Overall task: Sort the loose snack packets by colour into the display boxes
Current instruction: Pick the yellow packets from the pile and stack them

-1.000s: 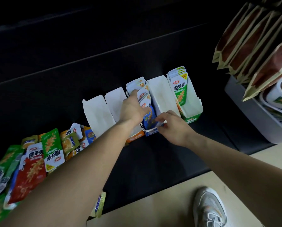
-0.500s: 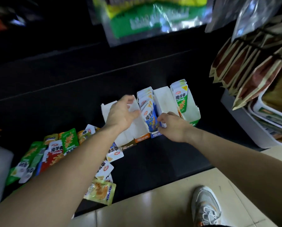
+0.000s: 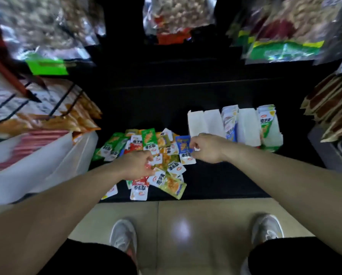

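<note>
Here, the right hand (image 3: 207, 149) pinches a small blue snack packet (image 3: 183, 144) between the thumb and the curled fingers, at the right edge of the heap of loose green, red, yellow and white packets (image 3: 162, 155) that lies on the black shelf (image 3: 215, 181). The left hand (image 3: 137, 165) is on the heap with curled fingers; whether they hold a packet, one cannot tell. Further right stand the white cardboard display boxes (image 3: 205, 120): one holds blue packets (image 3: 230, 124), another green packets (image 3: 266, 121).
</note>
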`<state>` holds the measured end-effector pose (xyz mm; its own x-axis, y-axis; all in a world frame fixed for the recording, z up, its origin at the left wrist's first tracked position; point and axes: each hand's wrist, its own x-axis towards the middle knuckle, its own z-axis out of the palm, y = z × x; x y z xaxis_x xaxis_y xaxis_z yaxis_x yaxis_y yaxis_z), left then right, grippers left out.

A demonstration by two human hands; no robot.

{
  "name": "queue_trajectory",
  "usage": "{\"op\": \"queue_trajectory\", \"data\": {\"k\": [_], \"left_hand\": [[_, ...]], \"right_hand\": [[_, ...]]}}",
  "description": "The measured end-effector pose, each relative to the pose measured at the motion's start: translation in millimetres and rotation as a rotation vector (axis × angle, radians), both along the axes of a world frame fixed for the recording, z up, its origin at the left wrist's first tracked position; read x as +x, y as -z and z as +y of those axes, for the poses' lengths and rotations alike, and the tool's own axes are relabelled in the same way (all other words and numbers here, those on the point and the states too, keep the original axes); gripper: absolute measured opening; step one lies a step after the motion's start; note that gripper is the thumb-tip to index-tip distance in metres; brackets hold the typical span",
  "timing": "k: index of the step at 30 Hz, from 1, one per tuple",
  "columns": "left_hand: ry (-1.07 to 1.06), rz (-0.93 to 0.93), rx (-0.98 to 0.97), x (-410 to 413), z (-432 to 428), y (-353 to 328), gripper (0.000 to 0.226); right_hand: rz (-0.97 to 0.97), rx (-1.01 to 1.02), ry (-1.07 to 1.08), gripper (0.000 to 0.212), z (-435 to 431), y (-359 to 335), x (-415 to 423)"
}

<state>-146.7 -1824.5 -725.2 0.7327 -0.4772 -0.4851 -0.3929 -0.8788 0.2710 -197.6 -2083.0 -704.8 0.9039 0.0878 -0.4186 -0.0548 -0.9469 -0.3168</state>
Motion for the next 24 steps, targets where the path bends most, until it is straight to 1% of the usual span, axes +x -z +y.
{"op": "queue_trajectory", "data": {"k": [4,8,10,13,16,19,20,21,22,24], "left_hand": [[-0.027,0.057,0.024,-18,54,34,0.052],[-0.117,0.133,-0.012,-39,106,72,0.039],[-0.183,0.173,-0.012,-43,128,88,0.037],[-0.264,0.195,-0.039,-39,141,106,0.033],[-0.303,0.183,-0.086,-29,135,119,0.03],[-0.309,0.213,-0.115,-20,125,132,0.023],[-0.319,0.231,-0.128,-19,121,135,0.022],[-0.336,0.247,-0.141,-18,118,138,0.024],[-0.356,0.261,-0.15,-17,113,140,0.028],[-0.411,0.305,-0.167,-13,105,140,0.041]], "right_hand": [[0.122,-0.033,-0.041,0.054,45,74,-14],[0.181,-0.048,-0.036,0.056,84,142,-16],[0.152,-0.053,0.003,0.057,99,167,-12],[0.109,-0.093,0.087,0.067,115,196,-8],[0.009,-0.179,0.115,0.077,122,217,-8],[-0.038,-0.189,0.156,0.079,119,226,-6],[-0.03,-0.154,0.169,0.075,115,225,-5],[-0.017,-0.07,0.186,0.067,111,224,-4],[0.001,0.064,0.223,0.053,107,219,-5],[0.083,0.43,0.352,0.017,102,209,-6]]}}
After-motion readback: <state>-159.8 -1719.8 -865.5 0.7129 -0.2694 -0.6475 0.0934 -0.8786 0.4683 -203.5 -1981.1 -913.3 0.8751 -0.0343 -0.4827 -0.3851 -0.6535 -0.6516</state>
